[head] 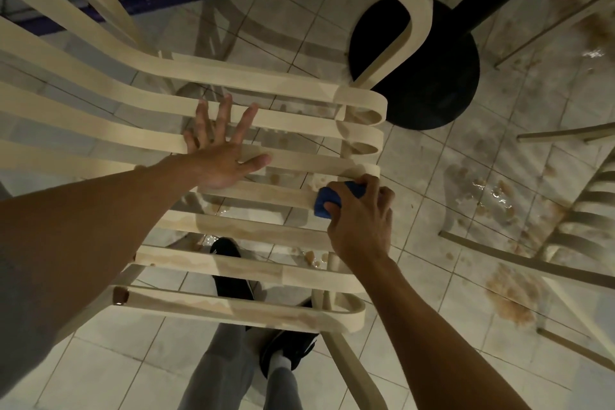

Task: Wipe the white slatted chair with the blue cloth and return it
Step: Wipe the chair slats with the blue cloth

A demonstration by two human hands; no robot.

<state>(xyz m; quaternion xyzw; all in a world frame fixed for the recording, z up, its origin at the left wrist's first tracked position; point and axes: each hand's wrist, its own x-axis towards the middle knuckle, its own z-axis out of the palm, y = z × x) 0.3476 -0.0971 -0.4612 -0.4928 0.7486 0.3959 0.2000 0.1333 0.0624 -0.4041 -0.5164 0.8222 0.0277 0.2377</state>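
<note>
The white slatted chair [293,123] fills the middle of the head view, its seat slats running left to right under me, with brownish stains on several slats. My left hand [223,150] lies flat on the slats with fingers spread. My right hand [361,216] grips the blue cloth [327,201] and presses it on the right end of a middle slat, near the chair's curled front edge. Most of the cloth is hidden under my fingers.
A black round table base [432,76] and its pole stand just beyond the chair at the upper right. Another slatted chair [572,220] stands at the right. The tiled floor [482,183] carries brown stains and wet patches. My black shoes [233,276] show through the slats.
</note>
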